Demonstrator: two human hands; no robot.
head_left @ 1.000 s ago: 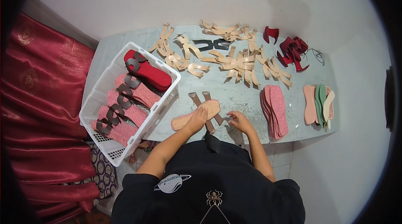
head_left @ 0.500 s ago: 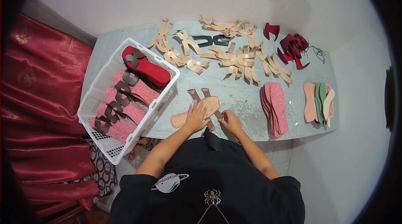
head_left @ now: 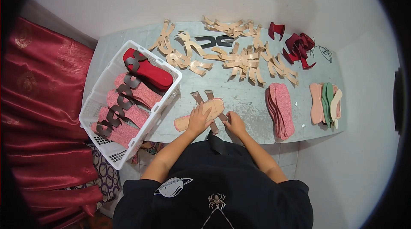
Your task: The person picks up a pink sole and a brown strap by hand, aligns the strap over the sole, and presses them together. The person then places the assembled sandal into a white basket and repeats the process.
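Note:
A shoe sole point(head_left: 214, 108) lies underside up on the table, tan with a pink edge. Beneath it runs a brown H-shaped strap point(head_left: 198, 97), its ends sticking out at the far and near sides. My left hand point(head_left: 198, 122) rests flat across the middle of the sole, fingers spread, pressing on it. At the near right side, my right hand point(head_left: 234, 124) pinches a brown strap end beside the sole's edge. Its fingertips are partly hidden.
A white basket point(head_left: 173, 87) at left holds pink soles with brown straps and a red sole. Tan straps point(head_left: 242, 60) and a black strap point(head_left: 214, 40) lie behind. To the right are stacked pink soles point(head_left: 280, 111), coloured insoles point(head_left: 327, 105) and dark red pieces point(head_left: 297, 47).
Almost nothing differs. My right hand has shifted very slightly at the strap end, while my left hand stays on the sole.

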